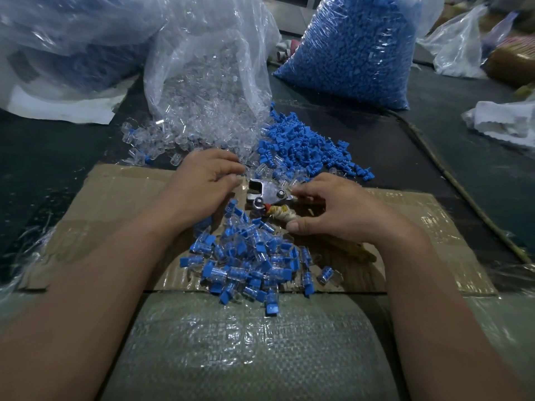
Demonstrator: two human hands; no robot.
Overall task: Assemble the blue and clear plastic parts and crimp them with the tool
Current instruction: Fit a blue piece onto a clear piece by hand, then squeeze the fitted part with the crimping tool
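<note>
1. One metal crimping tool flat on the cardboard sheet, between the two hands, head pointing left.
2. Right hand wrapped round the tool's cord-bound handle: thumb pressed on the near side, fingers curled over the far side by the pivot.
3. Left hand just beside the tool's head, fingers curled, thumb and forefinger close together at the edge of the loose pieces; cannot tell whether anything is pinched there.
4. Clear parts spilled from the mouth of an open clear bag, just beyond the left hand.
5. Blue parts heaped to the right of the clear ones and touching them, just beyond the tool.
6. Many joined blue-and-clear pieces piled on the near half of the cardboard, between the forearms, just below the tool.
7. Farther back, a full bag of blue parts upright on the dark tabletop.
8. Woven sack against the cardboard's near edge, a few joined pieces spilled onto it.
9. White cloth at far right, well apart from everything else.
</note>
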